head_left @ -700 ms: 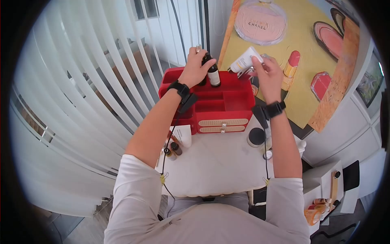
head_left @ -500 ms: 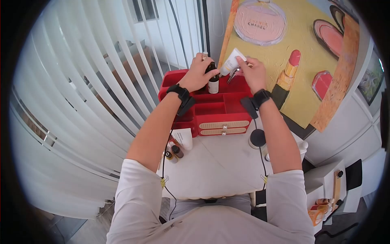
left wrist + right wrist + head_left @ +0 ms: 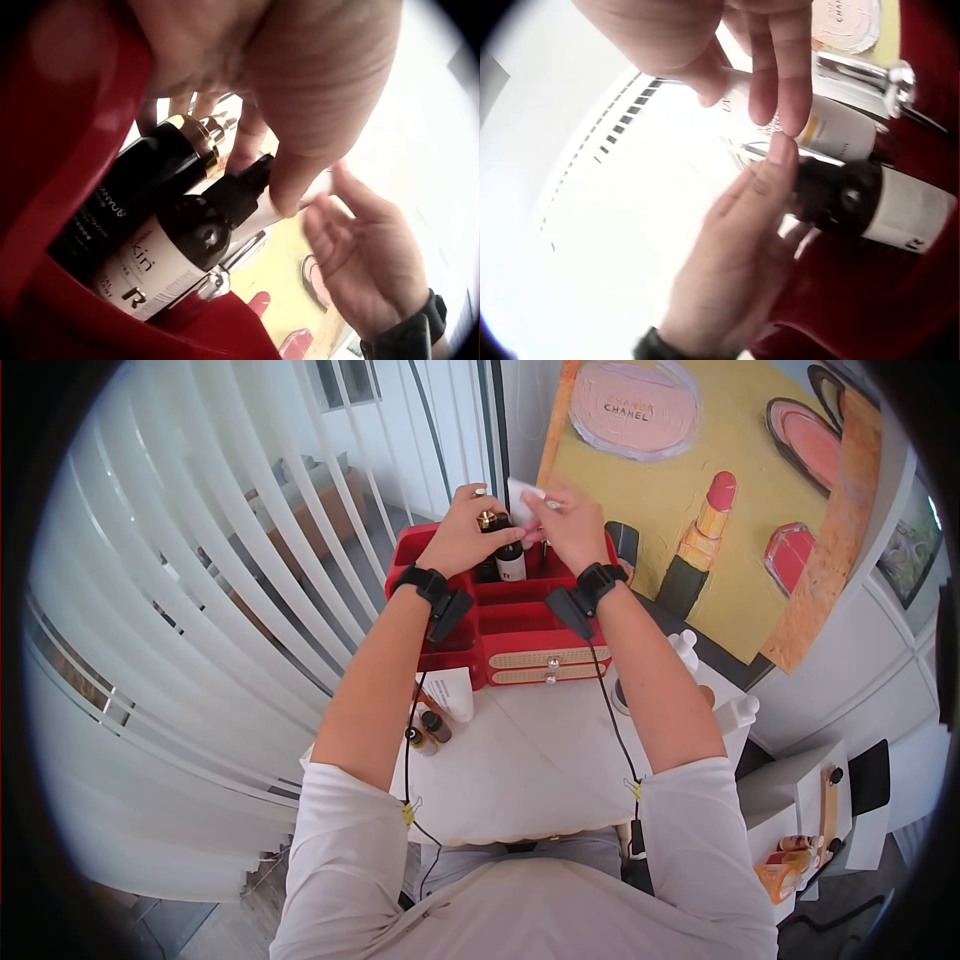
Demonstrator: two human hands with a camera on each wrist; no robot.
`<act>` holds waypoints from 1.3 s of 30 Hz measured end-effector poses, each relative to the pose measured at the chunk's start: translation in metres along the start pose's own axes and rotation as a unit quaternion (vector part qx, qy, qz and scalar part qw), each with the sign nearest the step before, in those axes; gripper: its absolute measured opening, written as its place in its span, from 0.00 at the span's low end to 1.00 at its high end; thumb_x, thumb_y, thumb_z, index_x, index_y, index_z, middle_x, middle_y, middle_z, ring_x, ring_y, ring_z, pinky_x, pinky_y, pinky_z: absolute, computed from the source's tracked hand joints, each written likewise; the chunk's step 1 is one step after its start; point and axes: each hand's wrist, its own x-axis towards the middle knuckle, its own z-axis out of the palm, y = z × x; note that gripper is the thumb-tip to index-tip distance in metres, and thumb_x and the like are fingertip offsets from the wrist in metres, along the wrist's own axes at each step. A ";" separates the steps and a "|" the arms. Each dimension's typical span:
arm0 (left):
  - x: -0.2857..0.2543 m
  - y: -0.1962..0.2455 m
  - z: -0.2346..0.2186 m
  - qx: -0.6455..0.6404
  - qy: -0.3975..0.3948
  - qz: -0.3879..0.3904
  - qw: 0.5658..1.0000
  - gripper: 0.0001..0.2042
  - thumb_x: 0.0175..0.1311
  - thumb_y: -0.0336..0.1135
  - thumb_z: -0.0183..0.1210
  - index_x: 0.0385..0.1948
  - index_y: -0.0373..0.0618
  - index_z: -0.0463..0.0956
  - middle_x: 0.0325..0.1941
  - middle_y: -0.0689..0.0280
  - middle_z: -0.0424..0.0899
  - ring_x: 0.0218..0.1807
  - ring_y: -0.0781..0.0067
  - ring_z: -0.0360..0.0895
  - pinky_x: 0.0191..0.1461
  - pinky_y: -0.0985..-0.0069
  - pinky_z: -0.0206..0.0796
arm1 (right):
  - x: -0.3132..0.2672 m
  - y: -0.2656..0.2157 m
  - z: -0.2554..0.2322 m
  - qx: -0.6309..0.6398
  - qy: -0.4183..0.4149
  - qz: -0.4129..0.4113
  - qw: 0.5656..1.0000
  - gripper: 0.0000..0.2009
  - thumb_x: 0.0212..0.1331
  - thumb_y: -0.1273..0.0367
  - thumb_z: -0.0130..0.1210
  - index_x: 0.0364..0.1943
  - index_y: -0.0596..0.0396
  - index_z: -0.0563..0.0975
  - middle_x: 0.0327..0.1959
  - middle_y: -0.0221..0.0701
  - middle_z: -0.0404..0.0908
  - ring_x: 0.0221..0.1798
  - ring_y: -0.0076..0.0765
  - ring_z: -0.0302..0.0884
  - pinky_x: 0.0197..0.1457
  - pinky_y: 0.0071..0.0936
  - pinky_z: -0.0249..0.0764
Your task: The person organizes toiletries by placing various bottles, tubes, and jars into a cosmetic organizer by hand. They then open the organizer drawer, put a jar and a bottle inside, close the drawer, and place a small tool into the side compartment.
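Observation:
In the head view my left hand (image 3: 465, 535) is over the back of a red organizer (image 3: 515, 643), its thumb and fingers around the dark top of a brown bottle with a white label (image 3: 169, 266). Behind it, under the same hand, stands a black bottle with a gold collar (image 3: 127, 195). My right hand (image 3: 570, 525) pinches a white squeeze tube (image 3: 840, 131), tilted cap-down close beside the brown bottle. A shiny silver item (image 3: 859, 79) sits right alongside the tube. Part of the tube is hidden by fingers.
On the white table (image 3: 520, 760), a white tube (image 3: 450, 695) and small dark bottles (image 3: 435, 727) stand left of the organizer's drawers. White bottles (image 3: 740, 712) stand at the right edge. A makeup painting (image 3: 740, 590) leans behind; blinds (image 3: 200, 610) hang at left.
My right hand has moved left and inward with the white tube, from the organizer's right side to beside the brown bottle. My left hand stays around the bottle tops.

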 end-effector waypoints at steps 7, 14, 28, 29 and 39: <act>-0.001 0.009 -0.004 0.004 0.003 -0.022 1.000 0.19 0.59 0.43 0.80 0.42 0.42 0.84 0.60 0.54 0.74 0.59 0.58 0.79 0.67 0.66 0.72 | -0.009 -0.100 -0.045 0.011 0.133 -0.174 0.976 0.14 0.73 0.65 0.64 0.42 0.68 0.86 0.27 0.36 0.87 0.25 0.25 0.86 0.32 0.26 0.80; -0.001 0.011 -0.002 0.006 0.007 -0.039 0.999 0.18 0.60 0.41 0.79 0.42 0.41 0.83 0.55 0.57 0.74 0.55 0.62 0.78 0.63 0.68 0.74 | -0.020 -0.023 -0.061 -0.247 0.091 -0.069 0.962 0.17 0.74 0.64 0.61 0.34 0.69 0.84 0.22 0.44 0.86 0.26 0.36 0.91 0.30 0.32 0.79; -0.005 0.015 0.001 -0.006 0.044 -0.019 0.999 0.21 0.59 0.42 0.79 0.51 0.46 0.86 0.69 0.48 0.73 0.71 0.51 0.75 0.74 0.64 0.68 | -0.020 0.019 -0.039 -0.236 0.006 -0.023 0.971 0.16 0.74 0.65 0.60 0.36 0.70 0.84 0.24 0.46 0.87 0.27 0.40 0.92 0.33 0.34 0.83; -0.005 0.015 0.000 -0.006 0.044 -0.024 0.999 0.21 0.59 0.42 0.79 0.51 0.46 0.86 0.69 0.48 0.73 0.71 0.51 0.75 0.74 0.64 0.68 | -0.023 0.018 -0.042 -0.201 0.003 0.001 0.980 0.16 0.75 0.64 0.60 0.38 0.69 0.84 0.24 0.44 0.87 0.26 0.38 0.91 0.32 0.33 0.82; -0.006 0.025 -0.012 -0.129 0.206 0.047 0.969 0.28 0.64 0.47 0.75 0.63 0.50 0.80 0.73 0.56 0.72 0.73 0.57 0.71 0.75 0.58 0.66 | -0.042 0.014 -0.043 -0.092 -0.131 0.093 0.983 0.17 0.74 0.69 0.63 0.62 0.60 0.77 0.53 0.36 0.88 0.44 0.25 0.87 0.45 0.26 0.82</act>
